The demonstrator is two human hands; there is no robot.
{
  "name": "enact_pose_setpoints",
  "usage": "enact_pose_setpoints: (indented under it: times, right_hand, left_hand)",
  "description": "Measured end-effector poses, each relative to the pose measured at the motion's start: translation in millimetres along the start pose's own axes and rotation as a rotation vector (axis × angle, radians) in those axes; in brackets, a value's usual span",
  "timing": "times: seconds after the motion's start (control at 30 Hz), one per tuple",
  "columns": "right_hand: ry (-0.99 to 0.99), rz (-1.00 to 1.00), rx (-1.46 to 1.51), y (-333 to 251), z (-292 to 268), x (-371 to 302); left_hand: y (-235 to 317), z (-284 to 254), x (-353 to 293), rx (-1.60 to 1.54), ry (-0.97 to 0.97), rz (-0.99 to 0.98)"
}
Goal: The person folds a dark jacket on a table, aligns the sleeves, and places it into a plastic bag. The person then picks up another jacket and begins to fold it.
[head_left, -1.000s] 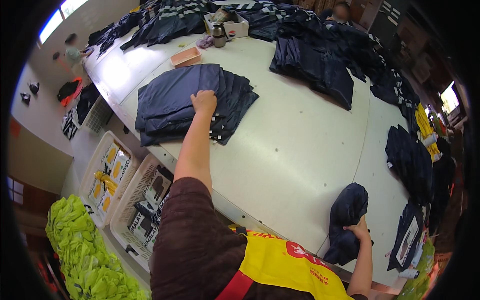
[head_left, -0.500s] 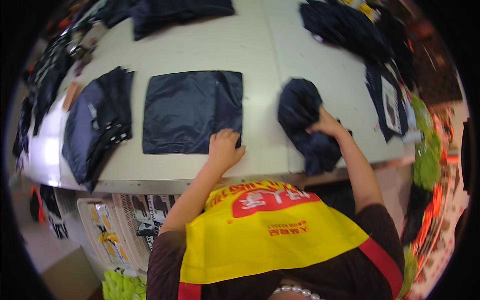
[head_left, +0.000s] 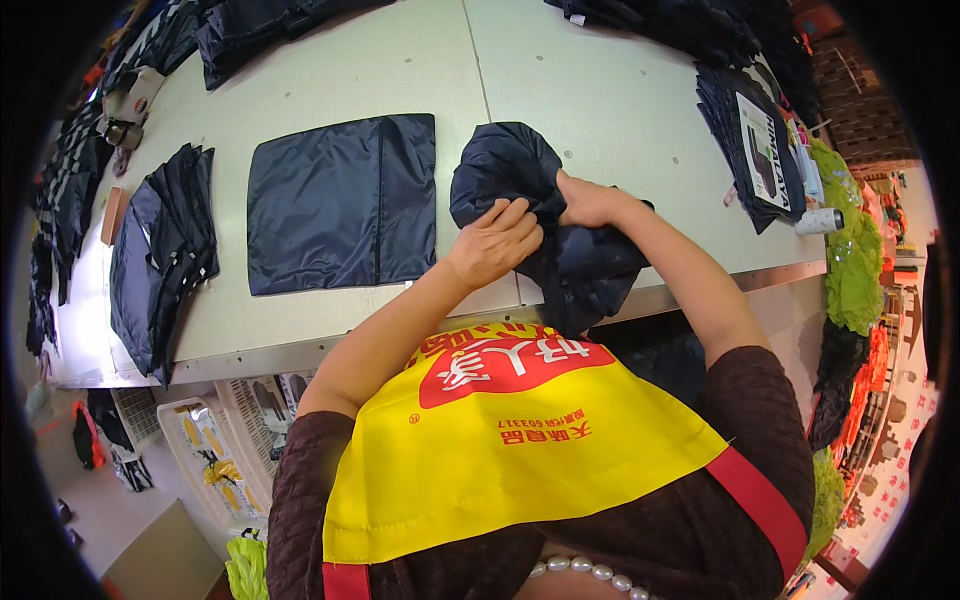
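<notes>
So, both hands are busy with the same bit of cloth right now. A bunched navy bundle (head_left: 508,160) is sitting right in front of the person on the pale tabletop (head_left: 640,110), its upper part puffing out all round and its lower part spilling over the near metal edge (head_left: 745,285), down by the yellow apron (head_left: 520,430). The left hand (head_left: 497,243) is curling its fingers over the middle of the bundle, holding gathered cloth in a narrow grip. Just beside it, the right hand (head_left: 592,200) is holding the bundle too, thumb lying on the fabric; the other fingers are mostly hiding in the folds, so how tight they're squeezing is hard to tell.

Left of the bundle, a flat navy square (head_left: 325,200) is lying pretty smooth, with a line running down its right half, and the left forearm is passing by its lower right corner. Further left, a fanned navy stack (head_left: 165,265) is showing its layers, with a small pinkish box (head_left: 114,215) sitting near it. Over on the right, a dark stack (head_left: 720,120) is carrying a black-and-white printed card (head_left: 762,150), and a pale roll (head_left: 820,222) is resting close by. Past that end, a lime green heap (head_left: 850,240) is bulging up. Down below on the left, a pale crate (head_left: 172,430) is holding yellow-and-white packets (head_left: 213,450).
</notes>
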State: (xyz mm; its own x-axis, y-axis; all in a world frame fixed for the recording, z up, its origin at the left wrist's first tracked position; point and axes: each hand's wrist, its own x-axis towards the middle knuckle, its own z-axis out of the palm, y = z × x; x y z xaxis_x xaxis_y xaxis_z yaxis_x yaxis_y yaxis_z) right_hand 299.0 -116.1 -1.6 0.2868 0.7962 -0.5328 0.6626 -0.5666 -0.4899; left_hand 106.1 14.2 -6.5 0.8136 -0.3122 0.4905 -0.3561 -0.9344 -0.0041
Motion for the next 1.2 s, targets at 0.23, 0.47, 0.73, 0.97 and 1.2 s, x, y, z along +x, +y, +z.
enact_pose_setpoints:
  times: [0.23, 0.47, 0.73, 0.97, 1.2]
  right_hand:
    - [0.219, 0.088, -0.332, -41, 17, -21]
    - [-0.025, 0.071, -0.194, -83, 4, -33]
    - [0.309, 0.196, -0.200, -54, 21, -32]
    - [0.260, 0.140, -0.078, -35, 12, -18]
    - [0.239, 0.170, -0.084, -41, 11, -26]
  left_hand:
    - [-8, 5, 7, -0.256, 0.087, -0.046]
    - [-12, 28, -7, -0.299, 0.017, -0.280]
    - [-26, -45, -40, -0.332, 0.527, -0.253]
    - [-76, 0, -143, 0.189, 0.306, -1.090]
    - [-80, 6, -142, 0.225, 0.277, -0.899]
